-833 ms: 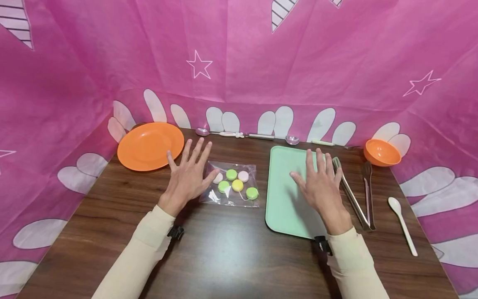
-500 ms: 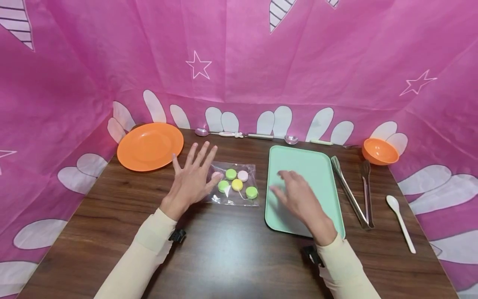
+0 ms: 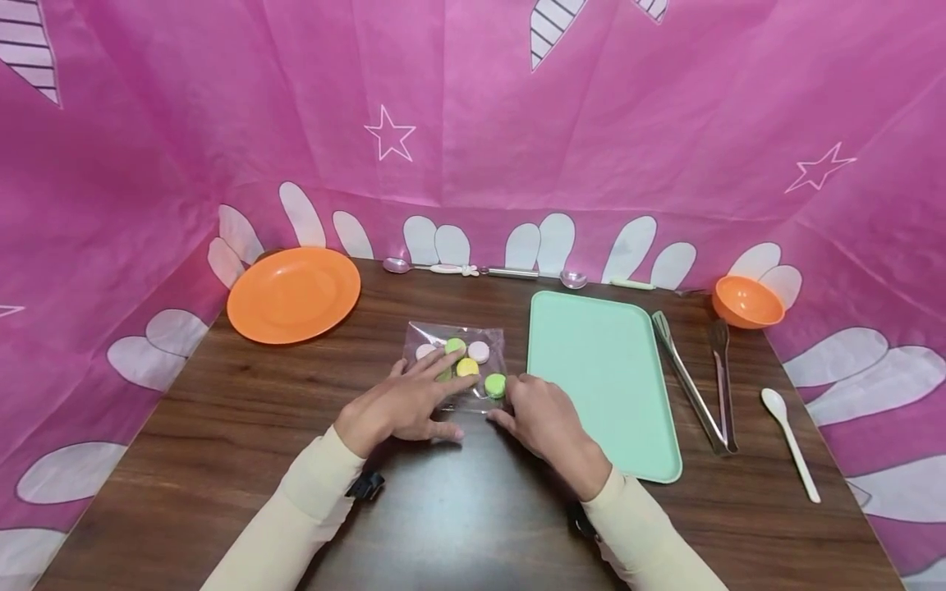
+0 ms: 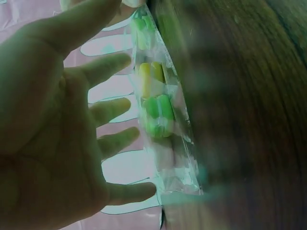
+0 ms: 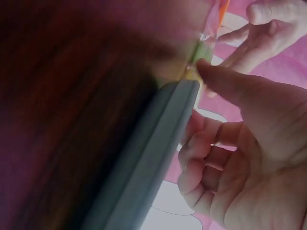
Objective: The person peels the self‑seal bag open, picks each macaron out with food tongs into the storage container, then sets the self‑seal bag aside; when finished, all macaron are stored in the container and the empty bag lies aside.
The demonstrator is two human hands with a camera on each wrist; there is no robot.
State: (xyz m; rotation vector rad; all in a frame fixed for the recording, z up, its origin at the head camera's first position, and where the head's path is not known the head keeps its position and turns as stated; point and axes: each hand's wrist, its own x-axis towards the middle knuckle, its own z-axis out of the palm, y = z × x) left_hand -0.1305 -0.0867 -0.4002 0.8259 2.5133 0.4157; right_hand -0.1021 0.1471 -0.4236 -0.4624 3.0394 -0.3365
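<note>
A clear plastic bag (image 3: 486, 336) holding several coloured macarons lies flat on the table; green (image 4: 158, 115) and yellow (image 4: 151, 79) ones show in the left wrist view. My left hand (image 3: 410, 402) is spread over the bag's left part, fingers straight; whether they touch it I cannot tell. At the bag's right edge, beside a green macaron (image 3: 495, 385), is my right hand (image 3: 543, 414). Its fingers are loosely bent, and the right wrist view shows the thumb (image 5: 225, 84) apart from them. The green tray (image 3: 606, 377) lies just right of the bag, partly under the right hand.
An orange plate (image 3: 294, 295) stands at the back left, an orange bowl (image 3: 748, 300) at the back right. Metal tongs (image 3: 691, 386) and a white spoon (image 3: 791, 443) lie right of the tray. Several utensils, including a ladle (image 3: 572, 280), line the back edge by the pink cloth (image 3: 473, 98).
My left hand has come down over the bag, its fingers turning to the right. My right hand has moved left and down from above the tray to the bag's right edge.
</note>
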